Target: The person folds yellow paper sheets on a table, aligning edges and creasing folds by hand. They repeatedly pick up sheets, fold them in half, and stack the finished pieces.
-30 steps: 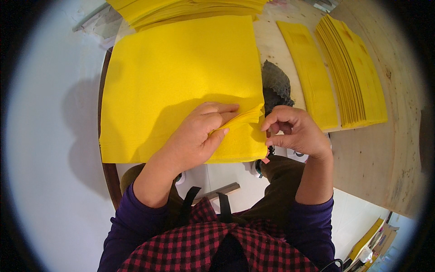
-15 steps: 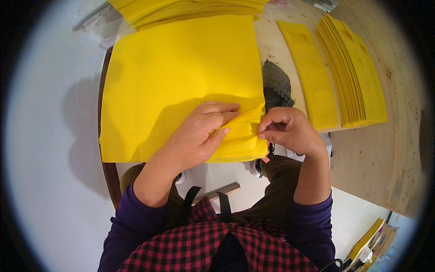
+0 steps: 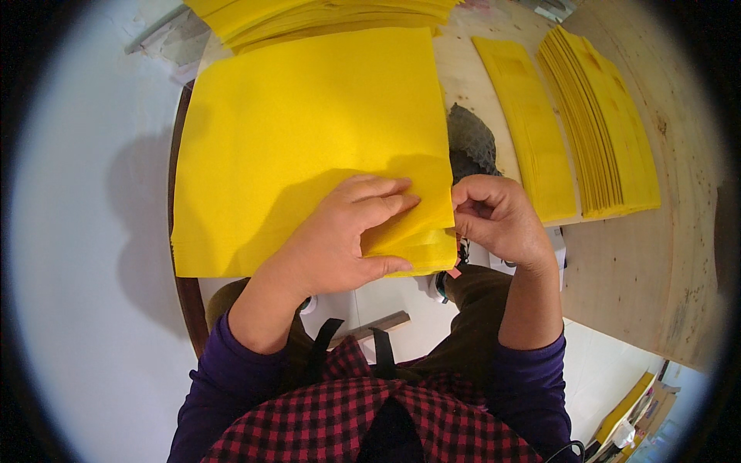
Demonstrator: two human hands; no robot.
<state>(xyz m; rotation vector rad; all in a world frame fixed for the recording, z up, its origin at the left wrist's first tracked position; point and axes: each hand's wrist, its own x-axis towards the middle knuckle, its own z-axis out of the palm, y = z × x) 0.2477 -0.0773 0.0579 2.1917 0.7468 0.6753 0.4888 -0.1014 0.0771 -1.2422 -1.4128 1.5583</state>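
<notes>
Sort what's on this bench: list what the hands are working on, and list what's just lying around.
In hand:
- large yellow sheet, lower right corner folded
- left hand pressing the fold
- right hand pinching its edge

Lying about:
- fanned yellow stack
- single folded strip
- grey mesh
- top pile

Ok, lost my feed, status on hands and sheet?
Left hand flat on big yellow sheet. Right hand pinching its folded near-right edge. Dark mesh pad beside it, not obstructing.

Left hand (image 3: 340, 239) lies flat, palm down, fingers stretched toward the right hand (image 3: 498, 220) — which is curled, fingertips pinched together — both forearms bent inward
</notes>
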